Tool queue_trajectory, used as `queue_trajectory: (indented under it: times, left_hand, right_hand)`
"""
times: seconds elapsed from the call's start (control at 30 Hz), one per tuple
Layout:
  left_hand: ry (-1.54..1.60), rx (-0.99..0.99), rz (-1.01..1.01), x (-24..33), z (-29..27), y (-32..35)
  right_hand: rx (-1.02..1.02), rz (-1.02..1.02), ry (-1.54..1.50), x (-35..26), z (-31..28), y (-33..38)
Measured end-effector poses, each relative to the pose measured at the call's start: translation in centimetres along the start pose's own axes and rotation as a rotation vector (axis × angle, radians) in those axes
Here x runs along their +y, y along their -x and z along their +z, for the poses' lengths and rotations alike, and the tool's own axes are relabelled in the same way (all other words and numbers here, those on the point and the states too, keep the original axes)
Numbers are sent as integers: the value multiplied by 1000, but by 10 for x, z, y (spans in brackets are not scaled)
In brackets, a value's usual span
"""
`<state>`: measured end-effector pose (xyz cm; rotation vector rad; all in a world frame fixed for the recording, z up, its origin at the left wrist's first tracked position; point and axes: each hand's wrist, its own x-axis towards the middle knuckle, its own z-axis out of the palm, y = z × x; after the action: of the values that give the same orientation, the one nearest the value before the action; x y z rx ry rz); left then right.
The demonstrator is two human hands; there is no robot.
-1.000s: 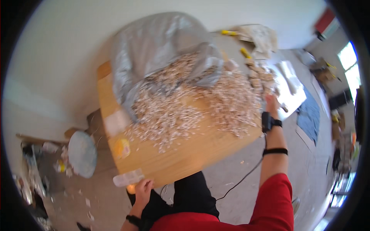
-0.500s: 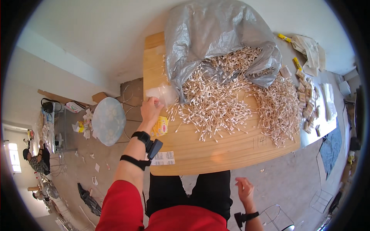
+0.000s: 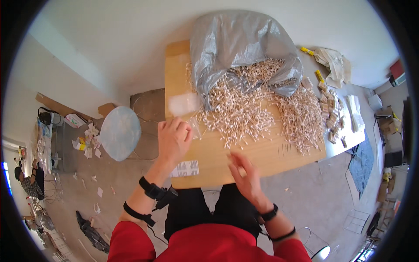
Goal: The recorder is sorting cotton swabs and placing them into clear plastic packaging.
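Note:
My left hand (image 3: pixel 175 139) is over the left side of the wooden table (image 3: pixel 218 168), its fingers closed on what looks like a small clear plastic bag (image 3: pixel 196 127), mostly hidden by the hand. Just beyond it lie more clear plastic bags (image 3: pixel 183 104). My right hand (image 3: pixel 246 175) is above the table's near edge, fingers apart and slightly bent, holding nothing. A loose heap of cotton swabs (image 3: pixel 238 118) spreads across the table, spilling from a large grey plastic bag (image 3: pixel 244 39). To its right is a second pile of swabs (image 3: pixel 301 118).
A printed white sheet (image 3: pixel 185 168) lies at the table's near left corner. On the adjoining metal table, at right, are several small bundles (image 3: pixel 334 111) and clear bags (image 3: pixel 355 113). A round blue-white stool (image 3: pixel 121 133) stands left. Another person (image 3: pixel 30 181) works at far left.
My left hand has drawn back toward me from the clear bags, apparently with one, and now covers the yellow packet. My right hand has risen from beside my leg to the table's edge.

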<state>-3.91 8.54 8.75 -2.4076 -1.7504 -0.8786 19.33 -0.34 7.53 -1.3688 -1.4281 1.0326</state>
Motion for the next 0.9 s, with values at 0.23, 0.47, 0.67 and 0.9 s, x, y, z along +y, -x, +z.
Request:
queue_trajectory:
  times: [0.23, 0.47, 0.67, 0.9]
  left_hand:
    - [86, -13, 39, 49, -79, 58]
    - [305, 134, -204, 81, -105, 129]
    - [694, 163, -542, 86, -96, 160]
    - [619, 211, -562, 70, -96, 188]
  right_hand:
    - [-82, -93, 119, -53, 59, 1]
    - [-93, 107, -102, -46, 71, 47]
    - [-178, -287, 130, -65, 85, 74]
    - [-229, -229, 228, -65, 90, 85]
